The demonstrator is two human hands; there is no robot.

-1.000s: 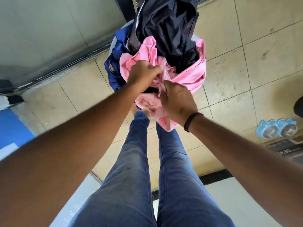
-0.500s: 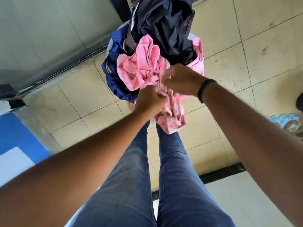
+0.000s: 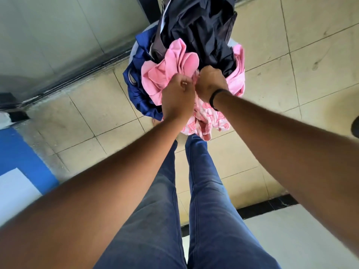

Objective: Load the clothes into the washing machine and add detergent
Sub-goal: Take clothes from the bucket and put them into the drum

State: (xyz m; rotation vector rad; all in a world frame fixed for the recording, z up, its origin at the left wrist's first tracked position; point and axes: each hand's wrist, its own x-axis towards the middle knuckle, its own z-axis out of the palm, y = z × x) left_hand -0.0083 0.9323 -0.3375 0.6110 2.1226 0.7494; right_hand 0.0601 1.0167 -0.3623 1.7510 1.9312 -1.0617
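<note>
A heap of clothes sits on the floor ahead of my legs: a pink garment point(image 3: 171, 74) in front, a black garment point(image 3: 204, 30) behind it and a dark blue one point(image 3: 139, 90) at the left. My left hand point(image 3: 177, 100) grips the pink cloth at its lower middle. My right hand point(image 3: 210, 82), with a black band on the wrist, grips the same bunch beside it, the two hands touching. A pink-and-white patterned piece point(image 3: 209, 121) hangs below both hands. What holds the heap is mostly hidden; only a pale rim point(image 3: 234, 42) shows.
Beige floor tiles point(image 3: 97, 121) surround the heap. A grey wall or panel point(image 3: 58, 35) with a dark base strip runs along the upper left. A blue and white surface point(image 3: 17, 171) lies at the left edge, a white ledge point(image 3: 281, 239) at the lower right.
Both hands have bunched the pink cloth and drawn together; the left hand rose beside the right, and the patterned piece hangs lower. The view shifted slightly.
</note>
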